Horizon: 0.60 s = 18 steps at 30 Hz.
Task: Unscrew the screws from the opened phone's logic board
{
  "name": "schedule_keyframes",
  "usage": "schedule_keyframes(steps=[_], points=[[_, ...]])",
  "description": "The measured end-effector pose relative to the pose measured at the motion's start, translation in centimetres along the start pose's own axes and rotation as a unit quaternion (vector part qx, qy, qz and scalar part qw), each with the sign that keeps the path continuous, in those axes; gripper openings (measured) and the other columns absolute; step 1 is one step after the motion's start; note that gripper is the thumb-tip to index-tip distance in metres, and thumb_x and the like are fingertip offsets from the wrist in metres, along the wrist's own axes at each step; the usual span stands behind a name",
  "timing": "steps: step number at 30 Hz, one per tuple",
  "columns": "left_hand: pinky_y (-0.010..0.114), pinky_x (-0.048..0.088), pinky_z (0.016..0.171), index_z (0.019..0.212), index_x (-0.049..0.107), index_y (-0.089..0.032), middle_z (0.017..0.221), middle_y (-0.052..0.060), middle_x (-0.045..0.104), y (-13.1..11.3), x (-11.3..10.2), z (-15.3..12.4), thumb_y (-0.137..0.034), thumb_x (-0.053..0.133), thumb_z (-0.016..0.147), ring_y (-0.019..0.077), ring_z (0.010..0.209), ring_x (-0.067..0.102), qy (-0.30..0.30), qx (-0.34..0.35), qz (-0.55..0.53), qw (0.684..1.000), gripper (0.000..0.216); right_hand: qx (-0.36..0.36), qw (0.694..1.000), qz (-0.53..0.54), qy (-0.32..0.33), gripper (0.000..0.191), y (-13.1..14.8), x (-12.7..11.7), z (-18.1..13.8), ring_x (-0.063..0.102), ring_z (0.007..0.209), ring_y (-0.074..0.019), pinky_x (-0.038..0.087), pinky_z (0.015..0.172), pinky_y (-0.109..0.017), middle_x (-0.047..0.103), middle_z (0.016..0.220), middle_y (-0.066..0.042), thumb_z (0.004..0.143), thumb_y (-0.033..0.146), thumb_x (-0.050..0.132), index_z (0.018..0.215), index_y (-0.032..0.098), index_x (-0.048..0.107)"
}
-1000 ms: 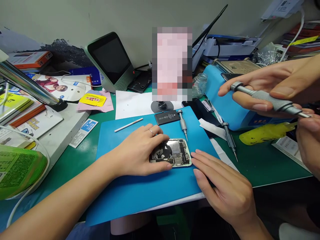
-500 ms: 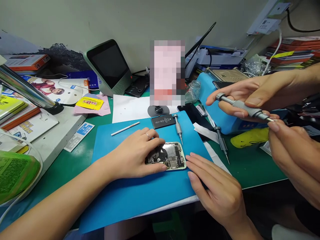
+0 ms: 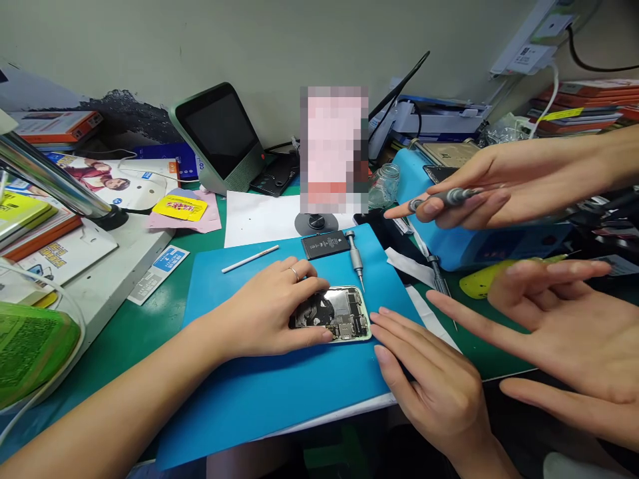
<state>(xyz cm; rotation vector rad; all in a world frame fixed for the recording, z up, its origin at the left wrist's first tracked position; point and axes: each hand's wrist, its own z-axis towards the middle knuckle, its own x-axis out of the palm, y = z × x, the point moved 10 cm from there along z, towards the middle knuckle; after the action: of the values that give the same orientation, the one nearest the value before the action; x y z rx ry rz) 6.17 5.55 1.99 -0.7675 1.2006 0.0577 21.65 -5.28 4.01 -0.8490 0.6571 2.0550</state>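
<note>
An opened phone point(image 3: 347, 311) with its boards exposed lies on a blue mat point(image 3: 279, 392). My left hand point(image 3: 269, 313) lies over its left half, fingers curled along the top edge and thumb on the bottom edge, gripping it. My right hand point(image 3: 429, 379) rests flat on the mat just right of the phone, fingers stretched out, fingertips near its corner. Behind the phone lie a grey screwdriver point(image 3: 355, 256), a black battery point(image 3: 325, 244) and a white stick point(image 3: 249, 258).
At the right, a co-worker's hand point(image 3: 509, 186) holds a grey screwdriver point(image 3: 449, 197); their other hand point(image 3: 564, 332) is spread palm-up. Another screwdriver point(image 3: 439, 279), a yellow bottle point(image 3: 479, 283), a blue machine point(image 3: 424, 223), a glass jar point(image 3: 384, 185) and a smart display point(image 3: 219, 136) stand around.
The co-worker's lower hand has left the screwdriver tip and opened palm-up. Their upper hand has swung the screwdriver to point left. My own hands stay where they were.
</note>
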Motion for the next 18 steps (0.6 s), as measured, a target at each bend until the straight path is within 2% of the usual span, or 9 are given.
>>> schedule_keyframes(steps=[9,14,18], points=[[0.045,0.052,0.092,0.136,0.069,-0.018,0.122,0.013,0.067,0.14,0.10,-0.04,-0.065,0.066,0.103,0.0290,0.104,0.064,0.004,-0.001,0.011,1.000,0.057,0.007,1.000,0.005,-0.007,0.024,0.00,-0.13,0.06,0.084,0.116,-0.0261,0.071,0.100,-0.035,0.086,0.120,-0.009,0.099,0.012,0.070,0.120,0.017,0.082],[0.045,0.051,0.093,0.137,0.070,-0.016,0.122,0.012,0.067,0.06,-0.01,-0.10,-0.064,0.067,0.103,0.0291,0.105,0.063,-0.001,0.005,0.009,1.000,0.058,0.007,1.000,-0.003,-0.007,0.028,-0.02,-0.06,-0.09,0.084,0.116,-0.0266,0.070,0.103,-0.037,0.086,0.123,-0.008,0.098,0.012,0.071,0.123,0.019,0.082],[0.044,0.051,0.091,0.135,0.071,-0.015,0.120,0.012,0.067,-0.22,-0.26,-0.04,-0.063,0.072,0.100,0.0292,0.104,0.063,-0.001,0.009,0.006,1.000,0.060,-0.004,1.000,-0.013,-0.008,0.021,0.19,-0.14,-0.09,0.084,0.113,-0.0252,0.067,0.107,-0.035,0.087,0.119,-0.010,0.100,0.012,0.070,0.118,0.015,0.081]])
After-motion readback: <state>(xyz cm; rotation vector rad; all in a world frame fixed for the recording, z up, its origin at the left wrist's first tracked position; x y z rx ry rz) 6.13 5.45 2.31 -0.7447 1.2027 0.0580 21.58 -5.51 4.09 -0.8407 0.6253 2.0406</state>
